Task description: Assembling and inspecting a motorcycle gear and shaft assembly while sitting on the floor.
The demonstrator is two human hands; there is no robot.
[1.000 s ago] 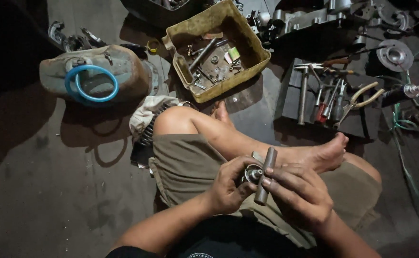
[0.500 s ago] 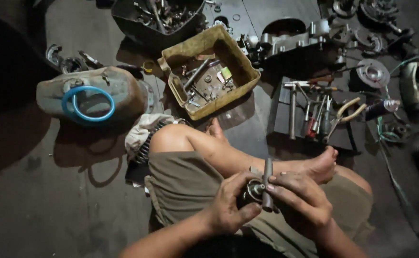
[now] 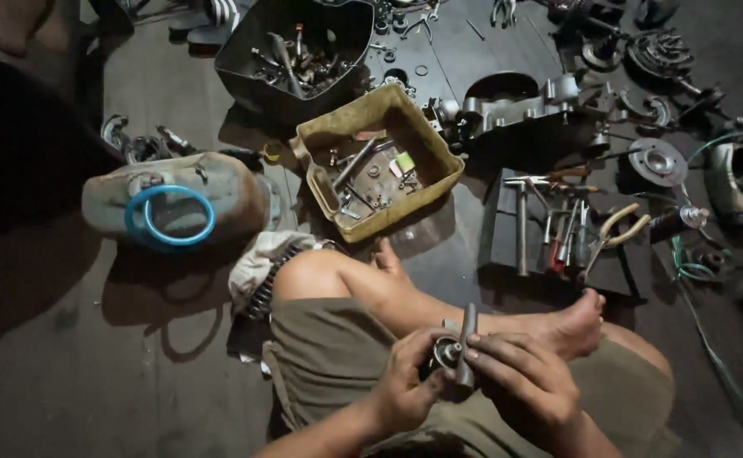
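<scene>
I sit cross-legged on a dark floor. My left hand [image 3: 405, 386] grips a small round metal part [image 3: 448, 349] over my lap. My right hand [image 3: 524, 382] holds a short grey metal rod [image 3: 466, 339] upright against that part, fingers wrapped around its lower end. Both hands touch each other just above my khaki shorts [image 3: 337, 365]. My bare right foot [image 3: 579, 322] rests on the floor beside them.
A dirty tan plastic tray [image 3: 426, 144] of bolts and small parts lies ahead. A black tub [image 3: 253, 51] of parts sits beyond it. Left lies a grey lump with a blue ring [image 3: 169, 216]. Hammers and pliers [image 3: 617, 225] lie on a dark mat right, among engine pieces [image 3: 524, 106].
The view has tilted, so the floor items sit lower in frame. My hands keep the rod and round part together, with only slight finger shifts.
</scene>
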